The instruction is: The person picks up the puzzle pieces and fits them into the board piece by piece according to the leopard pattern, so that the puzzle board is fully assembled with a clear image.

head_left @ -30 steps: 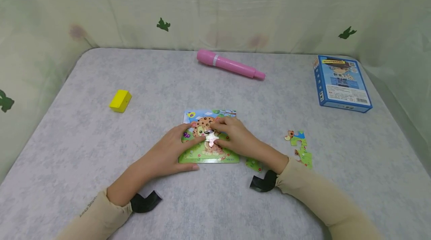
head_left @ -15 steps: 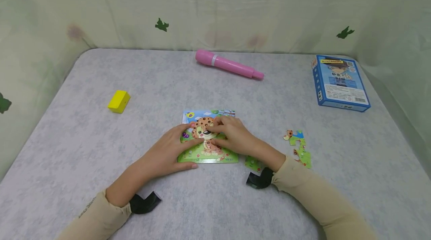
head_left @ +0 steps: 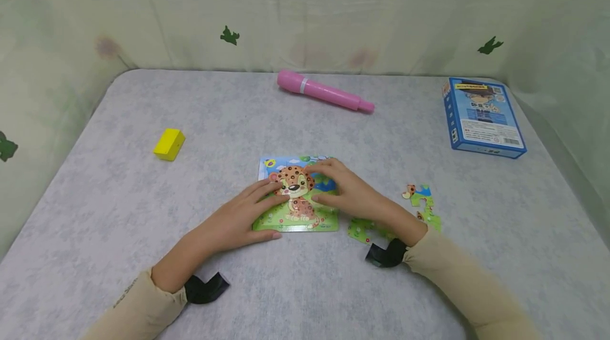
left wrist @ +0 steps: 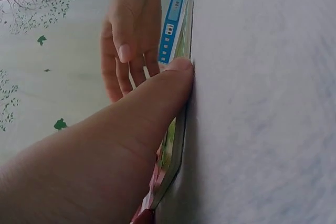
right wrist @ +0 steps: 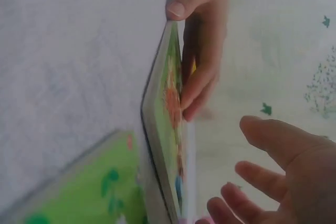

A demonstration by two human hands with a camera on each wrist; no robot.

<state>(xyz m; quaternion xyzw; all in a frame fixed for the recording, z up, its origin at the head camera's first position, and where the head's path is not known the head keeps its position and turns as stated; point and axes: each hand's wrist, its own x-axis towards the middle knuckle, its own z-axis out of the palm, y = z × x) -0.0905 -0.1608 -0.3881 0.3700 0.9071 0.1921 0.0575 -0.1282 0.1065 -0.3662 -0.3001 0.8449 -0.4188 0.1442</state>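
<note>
Around you on the grey mottled tabletop (head_left: pixel 224 112): yellow rectangular block (head_left: pixel 169 144) well off to the left, pink cylindrical stick with a silver band (head_left: pixel 329 95) near the far edge, blue printed cardboard box (head_left: pixel 486 117) at far right. Pale leaf-print curtain (head_left: pixel 305 17) behind. Flat rectangular leopard-cub picture puzzle (head_left: pixel 301 210) lies in front of you, between your hands. Loose green-and-blue puzzle pieces (head_left: pixel 421 195) lie to its right; your right forearm partly hides the green flowered piece (head_left: pixel 360 230) near the board's corner.

Your left hand (head_left: pixel 250 210) reaches in from the left, fingers spread, fingertips on the cub's picture, thumb along the near edge; the right wrist view confirms the contact. It covers part of the puzzle's left side. Your right hand (head_left: pixel 355 189) is over the puzzle's right side, fingers loosely extended, thumb apart from them; the wrist views show it raised off the board. A black curved wrist mount (head_left: pixel 206 288) sits on your left wrist, another on your right.

Versus half a second ago: your right hand has shifted right off the cub's face, uncovering it and a dark blue patch beside it. Block, stick and box stay put.
</note>
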